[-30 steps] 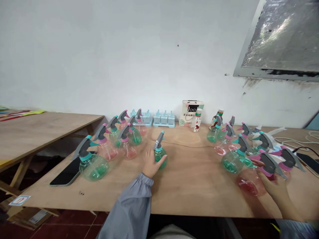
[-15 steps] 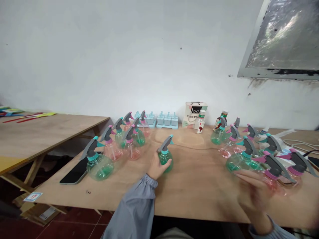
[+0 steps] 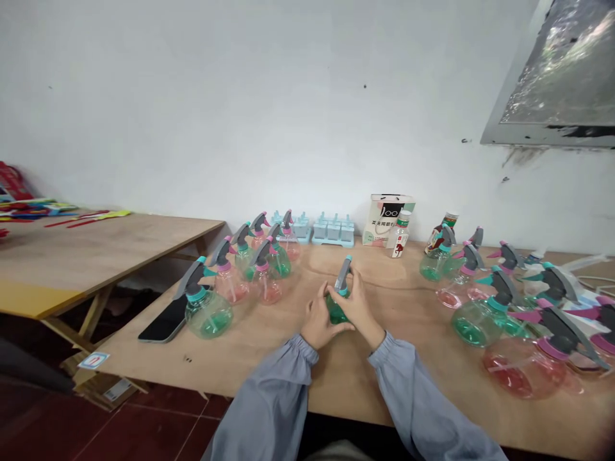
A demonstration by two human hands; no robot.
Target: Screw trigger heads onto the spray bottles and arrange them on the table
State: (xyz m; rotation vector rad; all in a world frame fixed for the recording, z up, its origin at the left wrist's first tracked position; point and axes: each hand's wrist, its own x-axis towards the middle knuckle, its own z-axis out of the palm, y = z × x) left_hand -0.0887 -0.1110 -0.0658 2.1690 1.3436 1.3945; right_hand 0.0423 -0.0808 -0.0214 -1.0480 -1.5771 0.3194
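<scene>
A small green spray bottle (image 3: 337, 306) with a grey trigger and teal collar stands on the wooden table (image 3: 394, 333) in front of me. My left hand (image 3: 319, 323) is wrapped round its body from the left. My right hand (image 3: 361, 308) grips it from the right, fingers up near the collar. Both hands are closed on this one bottle.
Several green and pink spray bottles (image 3: 250, 269) cluster at the left, with a dark phone (image 3: 166, 319) beside them. Several more spray bottles (image 3: 519, 320) crowd the right side. Blue moulds (image 3: 331, 229), a carton (image 3: 387, 221) and small bottles line the wall. Another table (image 3: 86, 246) stands left.
My right hand left the pink bottle at the right and came across to grip the green bottle together with my left hand. The view shifted left.
</scene>
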